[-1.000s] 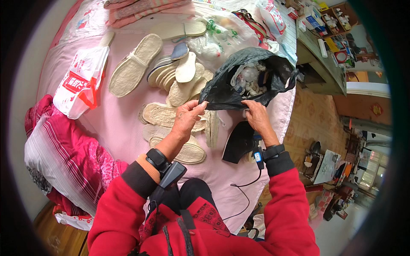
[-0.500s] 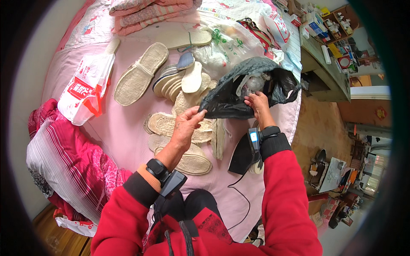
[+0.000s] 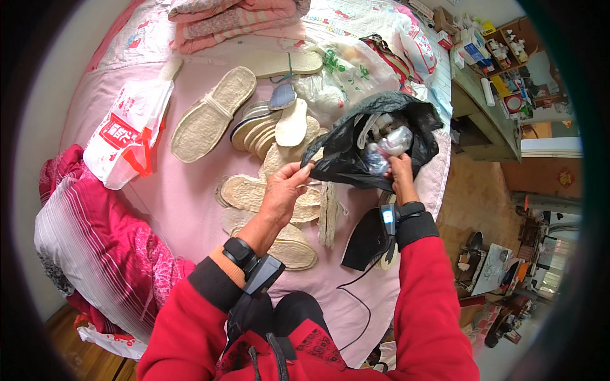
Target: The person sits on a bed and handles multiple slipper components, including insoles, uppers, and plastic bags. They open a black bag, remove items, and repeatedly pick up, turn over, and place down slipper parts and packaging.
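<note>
Currently in hand: one black plastic bag, one clear bundle in its mouth
Left grip: thumb and fingers of the left hand pinched together on the bag's near rim
Right grip: right hand clamped on the bundle
Bag's place: over the pink bed, near its right edge
Bag's axis: left to right, rising rightward; mouth up
Nearby: one blue piece, one black piece

A home bedroom — pink-sheeted bed, folded quilt.
</note>
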`<state>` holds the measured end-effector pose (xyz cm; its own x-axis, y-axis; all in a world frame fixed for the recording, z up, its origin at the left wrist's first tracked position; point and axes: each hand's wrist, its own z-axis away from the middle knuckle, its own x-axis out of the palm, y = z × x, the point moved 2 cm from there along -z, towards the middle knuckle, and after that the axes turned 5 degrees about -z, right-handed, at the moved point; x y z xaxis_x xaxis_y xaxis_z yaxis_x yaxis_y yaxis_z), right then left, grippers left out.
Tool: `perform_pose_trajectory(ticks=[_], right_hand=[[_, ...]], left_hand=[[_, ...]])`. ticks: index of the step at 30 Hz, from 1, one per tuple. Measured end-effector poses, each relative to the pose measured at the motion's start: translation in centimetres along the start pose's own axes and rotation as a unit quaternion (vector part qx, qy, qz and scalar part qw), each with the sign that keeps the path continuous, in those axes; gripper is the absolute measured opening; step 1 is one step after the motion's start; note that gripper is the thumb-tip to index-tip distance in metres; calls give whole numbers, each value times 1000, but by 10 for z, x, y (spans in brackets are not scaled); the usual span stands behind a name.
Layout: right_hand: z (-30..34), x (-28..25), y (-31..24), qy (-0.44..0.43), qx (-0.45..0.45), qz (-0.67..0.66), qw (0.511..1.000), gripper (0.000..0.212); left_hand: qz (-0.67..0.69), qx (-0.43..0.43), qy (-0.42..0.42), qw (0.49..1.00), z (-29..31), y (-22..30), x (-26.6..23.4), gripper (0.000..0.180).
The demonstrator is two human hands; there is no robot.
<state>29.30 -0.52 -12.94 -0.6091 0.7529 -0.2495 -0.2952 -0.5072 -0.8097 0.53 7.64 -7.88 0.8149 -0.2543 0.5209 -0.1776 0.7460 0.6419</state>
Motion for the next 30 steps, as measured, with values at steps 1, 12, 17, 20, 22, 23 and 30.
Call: perform_pose_trajectory(ticks=[1,12,17,20,22,23,30], right_hand=[[-2,-6,-3,32,-5,8,999,28],[-1,71,-20,-43,-313,296,901,52],[-9,100,-24,-69,-261,386,882,54],[-22,107,-28,-107,-252,405,872,53],[-30,106,-24,-89,-220,420,876,47],[-33,103,-22,-103,-181,398,894,46],[-12,57,-16,-122,-100,163,974,40]], left_hand=[[16,0,-7,1000,-3,1,3,11],[21,13,-23,999,-4,1,-7,12],[8,2,-22,1000,3,-7,-13,14],[9,-5,-36,999,6,-10,-14,14],[-1,-4,-43,999,7,-10,-16,14],[-4,-8,-44,999,6,-10,-17,14],[-7,-10,-6,1000,-7,-11,-19,12]])
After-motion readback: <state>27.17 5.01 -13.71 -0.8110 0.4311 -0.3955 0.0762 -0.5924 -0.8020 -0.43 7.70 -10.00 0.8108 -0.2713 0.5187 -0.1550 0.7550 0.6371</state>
